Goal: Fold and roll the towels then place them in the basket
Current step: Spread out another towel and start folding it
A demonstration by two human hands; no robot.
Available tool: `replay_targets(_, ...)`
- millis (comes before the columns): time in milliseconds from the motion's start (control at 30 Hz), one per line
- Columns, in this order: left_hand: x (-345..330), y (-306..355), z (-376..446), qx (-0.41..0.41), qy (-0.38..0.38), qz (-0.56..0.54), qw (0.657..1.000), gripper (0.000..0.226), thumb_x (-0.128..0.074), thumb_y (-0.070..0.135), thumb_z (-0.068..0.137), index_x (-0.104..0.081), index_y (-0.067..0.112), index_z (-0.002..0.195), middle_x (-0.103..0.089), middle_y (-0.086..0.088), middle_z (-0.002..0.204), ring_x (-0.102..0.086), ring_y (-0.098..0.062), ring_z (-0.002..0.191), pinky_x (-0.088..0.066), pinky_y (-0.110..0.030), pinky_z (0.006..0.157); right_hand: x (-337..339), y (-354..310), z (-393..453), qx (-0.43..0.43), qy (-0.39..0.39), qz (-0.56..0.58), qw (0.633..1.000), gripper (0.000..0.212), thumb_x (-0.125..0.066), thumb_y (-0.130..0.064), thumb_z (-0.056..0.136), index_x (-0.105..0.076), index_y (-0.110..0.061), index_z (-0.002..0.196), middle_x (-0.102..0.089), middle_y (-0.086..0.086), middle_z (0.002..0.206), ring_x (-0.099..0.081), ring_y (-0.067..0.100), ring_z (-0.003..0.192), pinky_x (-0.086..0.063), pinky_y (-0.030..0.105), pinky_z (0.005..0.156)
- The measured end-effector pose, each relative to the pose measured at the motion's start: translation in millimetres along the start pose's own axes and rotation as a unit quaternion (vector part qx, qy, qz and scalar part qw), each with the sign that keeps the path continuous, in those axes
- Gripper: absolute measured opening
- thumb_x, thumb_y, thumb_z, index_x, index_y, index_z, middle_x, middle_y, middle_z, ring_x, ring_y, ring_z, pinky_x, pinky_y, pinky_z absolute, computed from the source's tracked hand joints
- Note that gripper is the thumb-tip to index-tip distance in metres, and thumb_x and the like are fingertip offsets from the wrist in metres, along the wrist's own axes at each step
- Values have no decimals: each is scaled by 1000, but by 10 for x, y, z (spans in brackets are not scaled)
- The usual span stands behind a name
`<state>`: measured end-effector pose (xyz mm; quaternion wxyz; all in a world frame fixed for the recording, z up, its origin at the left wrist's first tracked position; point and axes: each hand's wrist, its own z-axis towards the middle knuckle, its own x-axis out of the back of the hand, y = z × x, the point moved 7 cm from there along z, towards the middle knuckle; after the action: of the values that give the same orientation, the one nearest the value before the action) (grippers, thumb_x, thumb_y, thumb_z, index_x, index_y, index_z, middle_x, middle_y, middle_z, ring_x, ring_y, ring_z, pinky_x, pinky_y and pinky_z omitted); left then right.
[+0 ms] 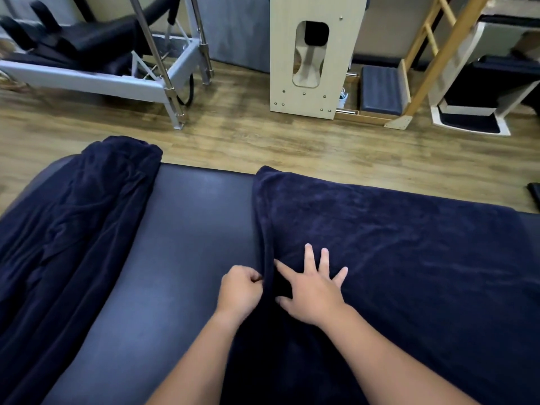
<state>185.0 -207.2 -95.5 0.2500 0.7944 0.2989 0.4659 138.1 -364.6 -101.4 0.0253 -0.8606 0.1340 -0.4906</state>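
A dark navy towel (394, 258) lies spread flat over the right half of a padded navy table (187, 235). My left hand (241, 290) pinches the towel's left edge, which stands up in a small ridge. My right hand (314, 287) presses flat on the towel just right of that edge, fingers spread. A second navy towel (73, 229) lies crumpled along the table's left side, apart from both hands. No basket is in view.
Beyond the table's far edge is wooden floor (248, 135). A metal-framed exercise machine (96, 71) stands at the back left, a pale wooden unit (309, 57) at the back centre, and a wooden ladder frame (429, 54) with padded equipment at the back right.
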Motion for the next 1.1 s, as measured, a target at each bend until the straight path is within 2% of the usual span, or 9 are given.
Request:
replay_targets(133, 89, -84, -49, 19, 77, 16, 997, 44, -55, 2, 82, -28, 13, 49, -21, 6, 39, -19, -15, 51, -24, -28, 43, 2, 5, -6, 6, -7, 2, 1000, 86, -57, -67, 88, 6, -65, 147, 29, 12, 163, 31, 49, 145, 4, 83, 105)
replay_targets(367, 452, -601, -46, 134, 150, -42, 979, 31, -52, 4, 86, -52, 10, 56, -46, 0, 56, -36, -21, 55, -38, -31, 53, -9, 82, -68, 8, -36, 6, 999, 109, -62, -78, 76, 21, -64, 144, 40, 4, 160, 38, 40, 144, 9, 79, 108)
replay_targets(533, 362, -624, -241, 92, 58, -32, 994, 42, -49, 13, 98, -44, 15, 56, -51, 0, 57, -46, -19, 54, -35, -25, 44, -49, 96, -205, -8, 13, -11, 1000, 106, -56, -78, 81, 18, -52, 153, 33, 4, 163, 33, 40, 147, 11, 75, 111)
replay_targets(633, 256, -758, -415, 123, -58, -67, 988, 42, -37, -8, 83, -48, 15, 50, -46, -2, 50, -44, -18, 46, -36, -22, 43, -156, -104, -466, 42, 91, -50, 994, 80, -52, -62, 93, -12, -37, 158, 3, 14, 169, 10, 43, 153, -8, 74, 115)
replay_targets(733, 140, -894, -702, 142, -182, -136, 963, 44, -42, -15, 85, -69, 12, 63, -62, -4, 59, -56, -16, 54, -47, -26, 49, -456, -383, -753, 135, 102, -62, 984, 62, -53, -58, 87, -39, -39, 145, -29, 14, 162, -21, 44, 150, -30, 76, 105)
replay_targets(800, 100, -939, -842, 123, -211, -151, 958, 33, -53, -8, 92, -74, 12, 75, -68, -4, 68, -61, -15, 58, -48, -26, 50, -633, -537, -877, 153, 81, -73, 982, 64, -46, -61, 90, -31, -44, 149, -16, 14, 166, -9, 46, 152, -15, 80, 109)
replay_targets(900, 72, -976, -908, 68, -161, -80, 981, 25, -63, 7, 94, -68, 11, 69, -58, -1, 59, -52, -12, 50, -42, -25, 47, -732, -622, -952, 121, 46, -68, 989, 70, -43, -62, 96, -11, -46, 156, 21, 11, 167, 25, 45, 149, 11, 78, 107)
replay_targets(1033, 126, -965, -1002, 10, 17, 65, 998, 29, -57, 5, 85, -49, 4, 58, -37, 6, 48, -32, -12, 50, -30, -22, 45, -753, -679, -1032, 108, 15, -55, 992, 80, -50, -62, 94, 1, -51, 155, 26, 12, 165, 30, 48, 146, 13, 79, 105)
replay_targets(1100, 99, -952, -1105, 15, 43, 19, 999, 32, -52, 1, 84, -40, 8, 56, -31, 6, 51, -27, -14, 54, -26, -28, 46, -767, -672, -1090, 114, 4, -43, 993, 83, -53, -60, 93, 4, -53, 154, 25, 11, 165, 29, 47, 146, 10, 79, 106)
